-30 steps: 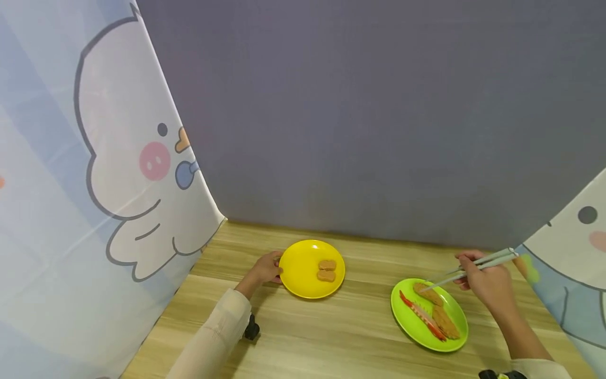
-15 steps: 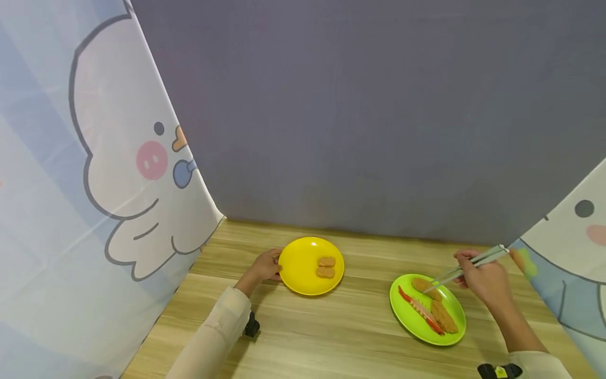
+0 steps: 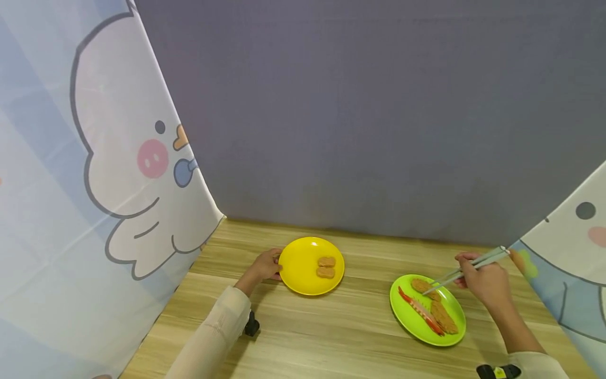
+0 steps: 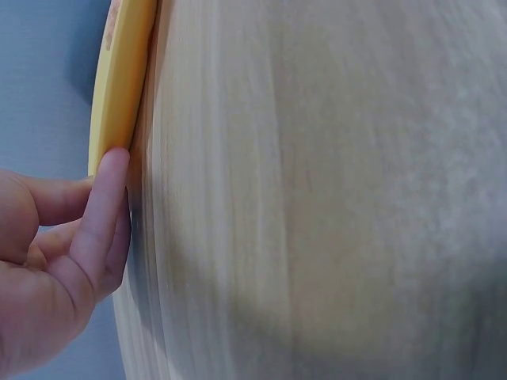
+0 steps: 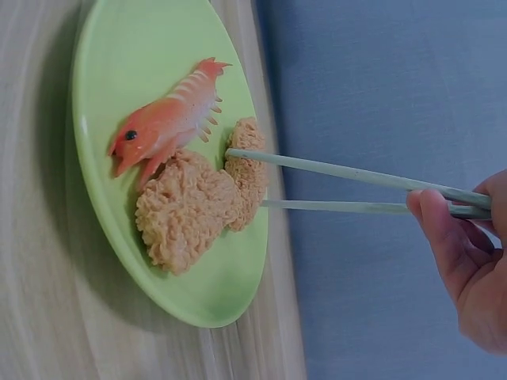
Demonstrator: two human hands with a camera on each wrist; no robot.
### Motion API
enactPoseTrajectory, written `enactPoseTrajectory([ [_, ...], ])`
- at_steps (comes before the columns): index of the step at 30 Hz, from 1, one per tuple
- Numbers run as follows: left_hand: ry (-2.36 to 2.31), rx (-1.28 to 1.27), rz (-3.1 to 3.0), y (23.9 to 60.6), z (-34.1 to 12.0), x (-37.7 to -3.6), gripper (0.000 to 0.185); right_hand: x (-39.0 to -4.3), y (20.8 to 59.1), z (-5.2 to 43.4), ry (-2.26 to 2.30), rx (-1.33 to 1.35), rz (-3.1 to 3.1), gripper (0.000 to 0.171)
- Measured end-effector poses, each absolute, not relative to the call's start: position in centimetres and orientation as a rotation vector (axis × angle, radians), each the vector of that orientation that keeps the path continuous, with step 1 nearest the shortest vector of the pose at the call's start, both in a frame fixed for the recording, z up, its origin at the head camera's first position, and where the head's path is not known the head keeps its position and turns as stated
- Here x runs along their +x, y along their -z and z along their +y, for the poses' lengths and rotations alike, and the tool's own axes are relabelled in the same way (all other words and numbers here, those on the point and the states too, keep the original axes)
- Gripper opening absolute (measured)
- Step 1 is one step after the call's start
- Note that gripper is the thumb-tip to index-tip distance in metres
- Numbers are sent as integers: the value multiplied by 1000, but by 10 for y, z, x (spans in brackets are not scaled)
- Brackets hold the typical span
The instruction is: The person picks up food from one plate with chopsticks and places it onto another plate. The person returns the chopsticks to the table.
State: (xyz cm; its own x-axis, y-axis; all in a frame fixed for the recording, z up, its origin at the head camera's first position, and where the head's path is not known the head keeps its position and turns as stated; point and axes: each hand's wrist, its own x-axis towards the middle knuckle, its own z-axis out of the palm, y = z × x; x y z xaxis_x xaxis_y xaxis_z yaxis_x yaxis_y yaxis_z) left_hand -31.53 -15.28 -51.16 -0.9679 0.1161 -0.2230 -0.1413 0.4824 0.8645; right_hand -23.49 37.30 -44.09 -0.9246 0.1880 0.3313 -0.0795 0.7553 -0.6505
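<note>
My left hand (image 3: 266,266) holds the left rim of a yellow plate (image 3: 297,266), thumb and fingers pinching its edge. Two small brown nuggets (image 3: 326,267) lie on the right half of that plate. With my right hand (image 3: 487,281) I grip a pair of pale green chopsticks (image 5: 341,169), spread apart at the tips. The tips stand on either side of the farther fried chicken piece (image 5: 247,178) on a green plate (image 5: 103,71). A larger fried chicken piece (image 5: 186,210) lies against it, and a red-and-white shrimp (image 5: 170,115) rests beside them.
Both plates stand on a wood-grain table (image 3: 293,337). A grey panel (image 3: 355,121) rises along the table's back edge. Cartoon-printed cloth (image 3: 123,158) hangs at the left, with more at the right. A black wrist strap (image 3: 498,371) shows at the right cuff.
The chopstick tips have spread a little, the nearer tip shifting toward the near side of the farther chicken piece. The left hand and yellow plate have stayed in place.
</note>
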Motion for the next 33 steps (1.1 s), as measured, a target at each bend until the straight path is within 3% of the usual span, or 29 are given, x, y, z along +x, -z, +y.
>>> enactPoseTrajectory([
  [16, -1456, -36, 2483, 511, -153, -319, 58, -230, 432, 372, -991, -136, -2606, 47],
  [33, -1461, -15, 2477, 507, -152, -316, 57, -232, 429, 377, -1216, -211, -2501, 43],
])
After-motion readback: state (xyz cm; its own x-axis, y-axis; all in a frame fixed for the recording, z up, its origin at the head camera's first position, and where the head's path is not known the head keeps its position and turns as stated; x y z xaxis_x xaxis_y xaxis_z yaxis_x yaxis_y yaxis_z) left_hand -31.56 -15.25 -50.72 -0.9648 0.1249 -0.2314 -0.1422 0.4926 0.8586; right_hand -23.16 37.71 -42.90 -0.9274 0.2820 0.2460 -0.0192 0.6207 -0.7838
